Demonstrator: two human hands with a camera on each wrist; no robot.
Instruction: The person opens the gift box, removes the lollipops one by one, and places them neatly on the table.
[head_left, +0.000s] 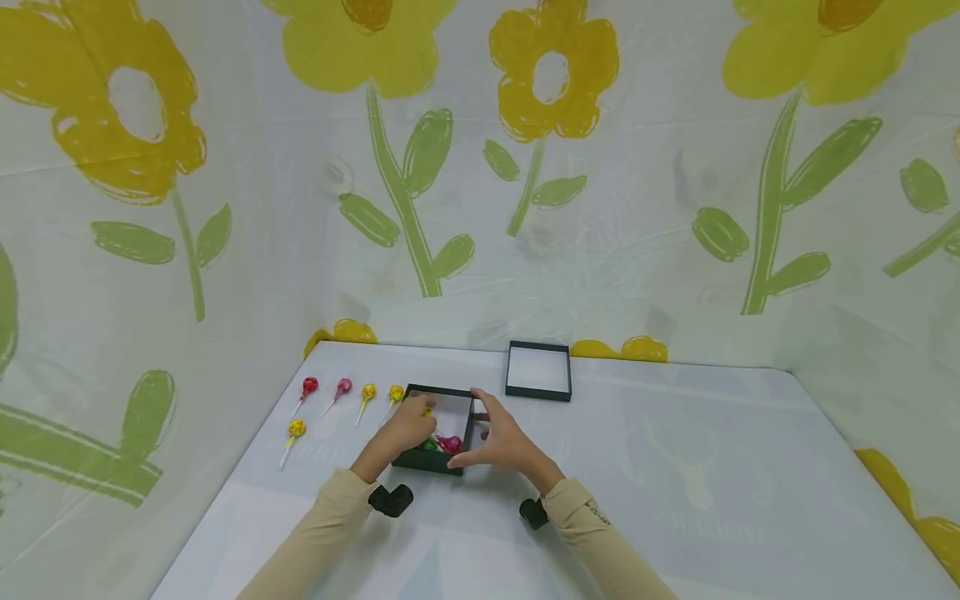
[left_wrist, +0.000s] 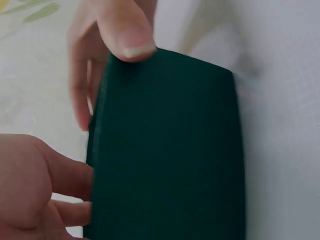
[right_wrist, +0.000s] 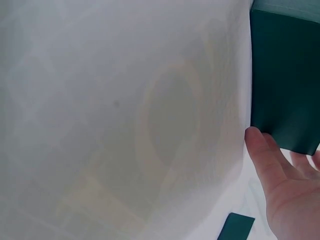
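Observation:
An open dark green box with a pale inside stands before me, holding a pink lollipop and a green lollipop. My left hand reaches in over the left wall, thumb and forefinger about a yellow lollipop; its stick is hidden. From the right, my right hand holds the box, thumb at the near corner and fingers spread along to the far one. In the left wrist view that thumb presses on the wall's top edge, while the left fingers dip behind the wall.
Left of the box lie a red lollipop, a pink-wrapped lollipop and several yellow ones, one nearer. A shallow dark green lid, pale inside, lies at the back. Flower-printed cloth walls the white table.

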